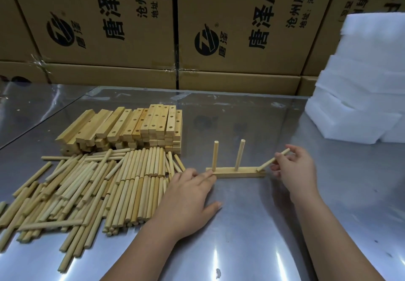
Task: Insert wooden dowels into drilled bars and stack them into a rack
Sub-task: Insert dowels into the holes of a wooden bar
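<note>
A drilled wooden bar lies flat on the steel table. Two dowels stand upright in it, one near its left end and one in the middle. My right hand pinches a third dowel, tilted, with its lower tip at the bar's right end. My left hand lies flat on the table with straight fingertips against the bar's left end. A heap of loose dowels lies to the left, with a stack of drilled bars behind it.
Printed cardboard boxes form a wall along the table's back edge. A pile of white foam blocks stands at the back right. Bare steel surface lies in front of and to the right of the bar.
</note>
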